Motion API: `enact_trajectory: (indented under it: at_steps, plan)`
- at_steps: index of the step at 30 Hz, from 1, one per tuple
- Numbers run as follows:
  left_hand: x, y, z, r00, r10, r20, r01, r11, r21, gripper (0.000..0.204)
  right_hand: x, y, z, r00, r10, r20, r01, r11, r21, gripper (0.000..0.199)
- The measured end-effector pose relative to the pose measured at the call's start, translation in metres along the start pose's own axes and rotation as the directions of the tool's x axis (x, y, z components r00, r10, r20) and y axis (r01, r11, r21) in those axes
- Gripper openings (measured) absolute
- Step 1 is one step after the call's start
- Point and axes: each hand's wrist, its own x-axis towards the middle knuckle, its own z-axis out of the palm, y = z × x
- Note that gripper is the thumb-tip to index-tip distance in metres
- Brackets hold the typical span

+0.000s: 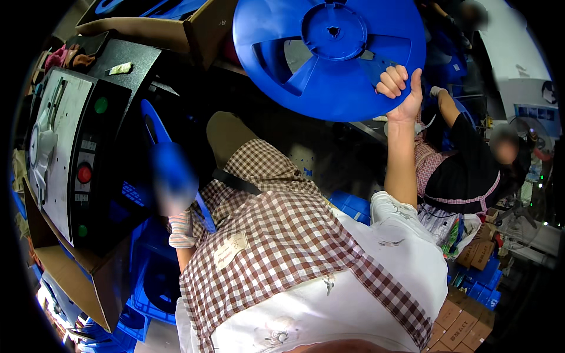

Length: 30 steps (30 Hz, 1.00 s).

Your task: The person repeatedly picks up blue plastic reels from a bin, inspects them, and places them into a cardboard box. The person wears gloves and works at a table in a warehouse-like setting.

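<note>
A large blue plastic reel disc (265, 76) with a round hub and wedge-shaped cutouts fills the top of the view. My bare right hand (400, 94) grips it near its right rim, fingers curled at a cutout and thumb up outside the edge. Lower left, my left hand (173, 203) wears a glove with a striped cuff. A second blue disc (154, 122), seen nearly edge-on, is at that hand, which appears to hold it. Its fingers are blurred, so the exact grip is hidden.
A machine with a metal plate (62, 141) and red and green buttons stands at left. Cardboard boxes (112, 282) and blue crates (156, 259) lie below it. Another open carton (141, 30) is at the top. A co-worker (465, 170) works at right, near stacked cartons (462, 320).
</note>
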Motion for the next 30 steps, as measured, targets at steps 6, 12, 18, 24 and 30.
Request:
enact_trajectory:
  at_steps: [6,12,18,24,30]
  plan:
    - [-0.009,0.008,-0.006,1.000,-0.023,-0.003,0.023,1.000,-0.010,0.076,0.020,0.009,0.031,0.988,0.107,0.111,-0.108,0.994,-0.001,0.040]
    - [-0.037,0.071,-0.002,0.936,-0.351,-0.039,0.319,0.888,-0.330,0.072,0.044,0.009,0.051,0.982,0.122,0.147,-0.120,0.993,-0.019,0.039]
    - [-0.047,0.075,-0.005,0.940,-0.340,-0.035,0.309,0.891,-0.334,0.070,0.130,0.038,0.127,0.915,-0.036,0.402,0.381,0.403,-0.832,0.037]
    - [-0.047,0.116,0.002,0.957,-0.288,-0.034,0.251,0.882,-0.400,0.075,0.282,0.134,0.122,0.632,0.052,0.773,0.547,-0.737,-0.397,0.038]
    - [-0.060,0.159,-0.013,0.923,-0.378,-0.074,0.355,0.910,-0.216,0.084,0.340,0.188,0.062,0.870,0.229,0.436,0.455,-0.710,-0.537,0.051]
